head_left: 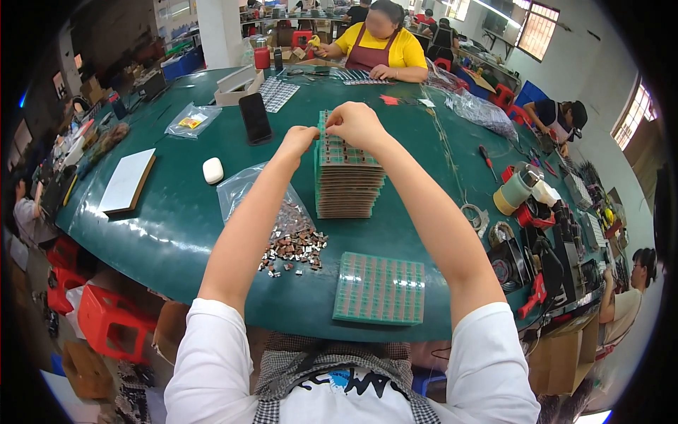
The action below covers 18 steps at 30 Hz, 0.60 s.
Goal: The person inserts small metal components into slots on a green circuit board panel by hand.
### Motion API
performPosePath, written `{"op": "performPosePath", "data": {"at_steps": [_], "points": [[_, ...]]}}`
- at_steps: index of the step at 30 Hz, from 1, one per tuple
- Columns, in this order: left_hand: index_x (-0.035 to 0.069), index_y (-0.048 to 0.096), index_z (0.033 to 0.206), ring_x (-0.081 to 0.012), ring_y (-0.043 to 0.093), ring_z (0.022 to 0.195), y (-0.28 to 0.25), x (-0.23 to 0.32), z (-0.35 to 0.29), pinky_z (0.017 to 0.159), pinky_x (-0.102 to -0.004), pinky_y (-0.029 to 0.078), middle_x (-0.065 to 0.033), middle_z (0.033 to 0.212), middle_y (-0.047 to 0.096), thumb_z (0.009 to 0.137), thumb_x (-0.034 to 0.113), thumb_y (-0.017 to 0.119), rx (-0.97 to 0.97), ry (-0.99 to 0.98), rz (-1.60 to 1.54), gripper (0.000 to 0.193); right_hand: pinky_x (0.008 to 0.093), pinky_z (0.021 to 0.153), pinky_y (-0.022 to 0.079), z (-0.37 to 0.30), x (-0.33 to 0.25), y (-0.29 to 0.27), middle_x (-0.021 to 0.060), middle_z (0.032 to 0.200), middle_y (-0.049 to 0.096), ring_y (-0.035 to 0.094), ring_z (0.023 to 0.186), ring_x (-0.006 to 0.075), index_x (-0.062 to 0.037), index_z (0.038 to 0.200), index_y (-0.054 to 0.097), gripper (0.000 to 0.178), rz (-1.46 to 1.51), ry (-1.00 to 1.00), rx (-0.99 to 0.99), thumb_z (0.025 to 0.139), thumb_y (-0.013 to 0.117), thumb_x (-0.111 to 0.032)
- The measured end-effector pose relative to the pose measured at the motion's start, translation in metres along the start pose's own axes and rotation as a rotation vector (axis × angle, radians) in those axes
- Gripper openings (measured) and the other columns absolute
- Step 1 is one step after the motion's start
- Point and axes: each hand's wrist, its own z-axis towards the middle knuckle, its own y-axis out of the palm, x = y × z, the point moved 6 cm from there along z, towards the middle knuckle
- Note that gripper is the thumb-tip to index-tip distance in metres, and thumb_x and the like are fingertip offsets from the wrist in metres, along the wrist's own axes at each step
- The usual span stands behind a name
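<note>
Wide green-topped worktable, curving with the lens and glossy with reflected light. White pillar rising behind it at the far side. Pale wall on the right, with barred windows letting in daylight, another window further along the same wall. Long ceiling lamp glowing near the top edge. Red plastic stools down on the left beside cardboard boxes on the floor. More benches and shelving crowded deep in the room, too small to make out.
</note>
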Motion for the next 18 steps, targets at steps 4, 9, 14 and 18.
{"op": "performPosePath", "data": {"at_steps": [4,9,14,18], "points": [[0.009,0.064,0.090,-0.0166,0.047,0.082,-0.0021,0.0010,-0.0030,0.074,-0.0381,0.033,-0.0008,0.084,0.052,0.080,0.035,0.061,-0.003,0.002,-0.035,0.029,0.0380,0.076,0.050,-0.0005,-0.0018,0.0063,0.0058,0.086,0.070,0.066,0.086,0.0242,-0.0132,0.081,0.074,0.014,-0.038,-0.007,-0.044,0.071,0.074,-0.022],[0.009,0.062,0.086,-0.0139,0.046,0.079,0.0006,0.0045,-0.0046,0.071,-0.0355,0.032,0.0016,0.081,0.050,0.082,0.031,0.061,-0.016,0.011,-0.063,0.022,0.0366,0.076,0.050,-0.0036,0.0045,0.0041,0.0059,0.080,0.070,0.066,0.082,0.0240,-0.0134,0.079,0.074,0.012,-0.016,-0.005,0.032,0.073,0.073,-0.024],[0.010,0.062,0.083,-0.0128,0.045,0.077,0.0012,0.0058,-0.0064,0.069,-0.0348,0.031,0.0025,0.078,0.050,0.084,0.029,0.061,-0.006,0.012,-0.087,0.019,0.0378,0.074,0.049,-0.0051,0.0019,0.0039,0.0063,0.078,0.070,0.066,0.080,0.0244,-0.0130,0.078,0.073,0.013,-0.033,-0.008,0.057,0.073,0.073,-0.025],[0.012,0.059,0.078,-0.0123,0.045,0.075,0.0025,0.0064,-0.0078,0.068,-0.0340,0.030,0.0029,0.077,0.049,0.084,0.028,0.061,0.002,0.019,-0.110,0.018,0.0390,0.072,0.049,-0.0060,-0.0035,0.0031,0.0068,0.080,0.070,0.066,0.081,0.0250,-0.0125,0.078,0.073,0.013,-0.156,-0.104,0.094,0.073,0.073,-0.025]]}}
